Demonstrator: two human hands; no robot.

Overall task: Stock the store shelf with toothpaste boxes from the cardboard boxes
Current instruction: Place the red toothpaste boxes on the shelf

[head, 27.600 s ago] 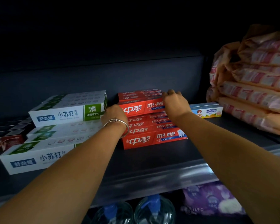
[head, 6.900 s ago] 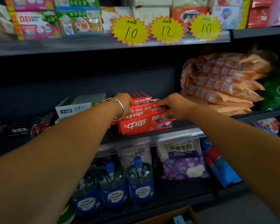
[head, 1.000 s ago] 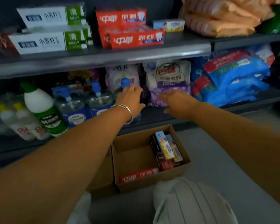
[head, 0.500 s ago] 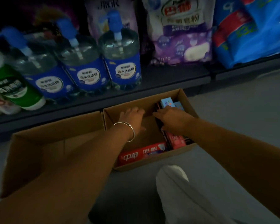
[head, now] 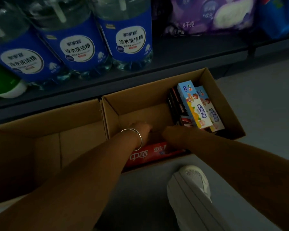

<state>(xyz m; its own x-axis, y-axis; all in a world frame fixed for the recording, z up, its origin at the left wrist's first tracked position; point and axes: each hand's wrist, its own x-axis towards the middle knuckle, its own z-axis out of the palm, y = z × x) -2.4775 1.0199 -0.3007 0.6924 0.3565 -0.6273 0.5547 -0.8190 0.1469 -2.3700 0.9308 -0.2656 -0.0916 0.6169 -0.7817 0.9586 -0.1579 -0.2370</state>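
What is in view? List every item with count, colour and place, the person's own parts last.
cardboard boxes: two, brown, on the floor below the shelf.
red toothpaste box: one, red, near wall of the right box.
kids' toothpaste boxes: two, light blue, right end of that box.
dark boxes: count unclear, black and red, beside them.
detergent bottles: three, clear with blue labels, shelf.
purple bag: one, shelf.
shoe: one, white, floor.
bracelet: one, silver, left wrist.
left hand: inside the right box.
right hand: beside it, fingers hidden.

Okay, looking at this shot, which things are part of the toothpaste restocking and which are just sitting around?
Part of the job:
- cardboard box
- red toothpaste box, under both hands
- blue children's toothpaste boxes
- dark toothpaste boxes
- left hand
- second cardboard box

Just sitting around:
- blue-labelled detergent bottles
- purple bag
- green bottle
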